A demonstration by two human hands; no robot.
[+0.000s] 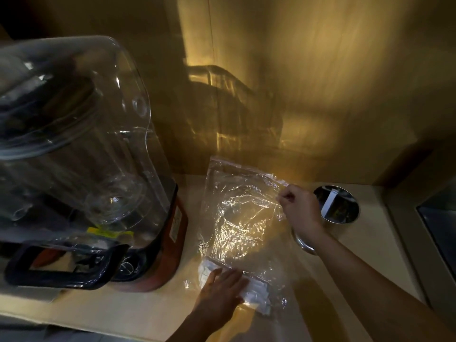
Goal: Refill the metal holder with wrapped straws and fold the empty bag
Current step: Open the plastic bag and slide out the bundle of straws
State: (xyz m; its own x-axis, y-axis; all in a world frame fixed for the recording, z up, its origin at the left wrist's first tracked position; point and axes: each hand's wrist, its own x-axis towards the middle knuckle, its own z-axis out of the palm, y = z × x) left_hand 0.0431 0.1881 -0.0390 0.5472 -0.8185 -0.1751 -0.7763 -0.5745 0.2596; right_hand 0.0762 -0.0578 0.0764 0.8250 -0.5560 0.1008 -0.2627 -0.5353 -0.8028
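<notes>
Clear plastic bag lay on counter between blender and metal holder. Left hand pressed flat on its near end; right hand pinched its far edge.

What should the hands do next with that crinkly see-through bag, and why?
Probably fold it: the right hand could carry the far edge it pinches over toward the left hand. The clear plastic bag lies spread flat on the counter, the left hand presses its near end down, and the metal holder stands just beyond the right hand.
</notes>
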